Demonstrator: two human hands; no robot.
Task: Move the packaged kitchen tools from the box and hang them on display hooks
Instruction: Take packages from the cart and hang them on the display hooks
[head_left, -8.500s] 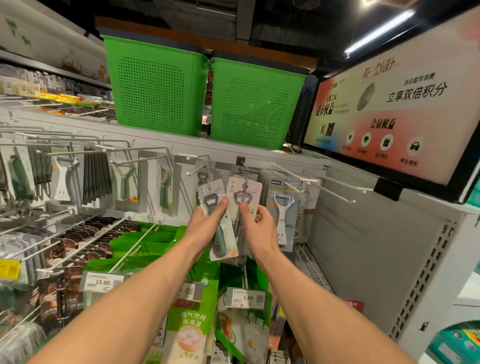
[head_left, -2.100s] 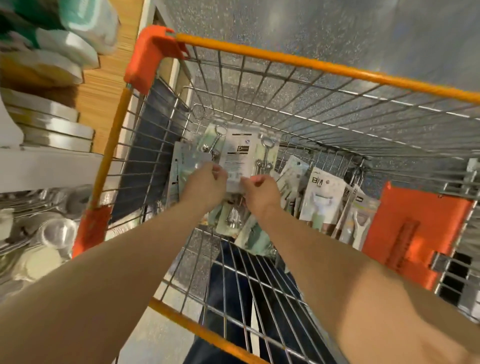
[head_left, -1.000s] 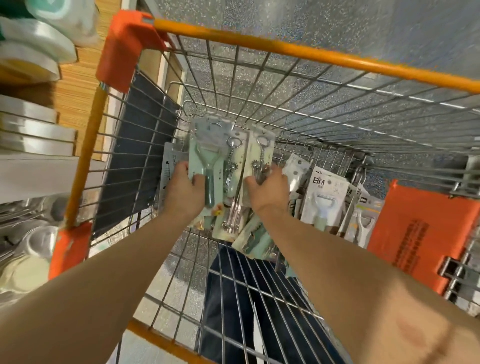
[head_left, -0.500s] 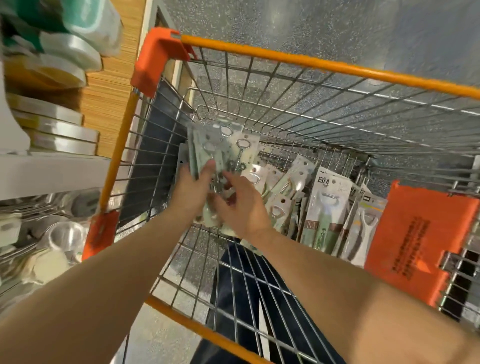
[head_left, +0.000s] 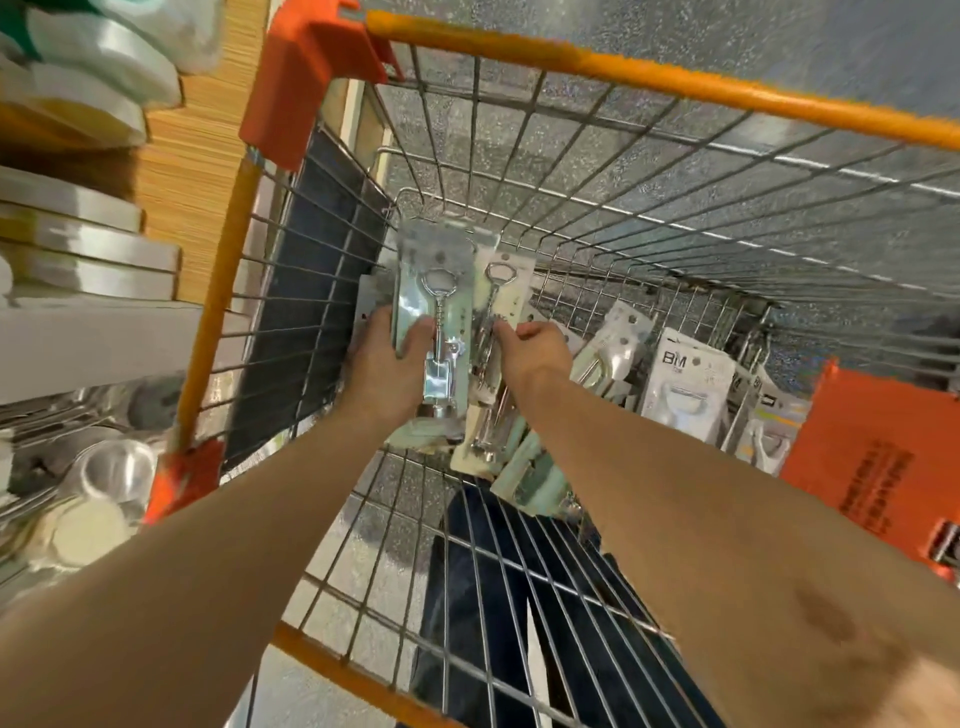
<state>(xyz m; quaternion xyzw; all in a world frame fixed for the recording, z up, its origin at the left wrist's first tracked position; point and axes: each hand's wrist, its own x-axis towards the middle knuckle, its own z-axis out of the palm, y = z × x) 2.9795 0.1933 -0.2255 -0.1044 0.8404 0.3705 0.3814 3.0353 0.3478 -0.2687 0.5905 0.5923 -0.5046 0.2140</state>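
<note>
A speckled grey floor (head_left: 779, 78) shows through the wire of a shopping cart (head_left: 675, 78) with an orange rim, and I am looking straight down into it. On my left stands shelving (head_left: 93, 249) stacked with flat boxed goods, with shiny metal bowls (head_left: 114, 467) lower down.

My left hand (head_left: 384, 369) grips a small stack of blister packs near the cart's left wall. My thumb lies across the front and my fingers curl behind. The front pack (head_left: 436, 291) holds a metal corkscrew and stands upright, its hang-hole end away from me. How many packs are in the stack I cannot tell.

My right hand (head_left: 535, 348) is just beside it, with its fingertips pinching the edge of a second corkscrew pack (head_left: 506, 280). That pack leans against the stack, touching or nearly touching it.

More packaged tools stand in a loose row along the cart bottom to the right. Among them is a white pack marked BM (head_left: 685, 384), which holds a pale peeler-like tool. Further right is the cart's orange flap (head_left: 872, 447). Under the wire floor my dark trousers (head_left: 488, 571) are visible.
</note>
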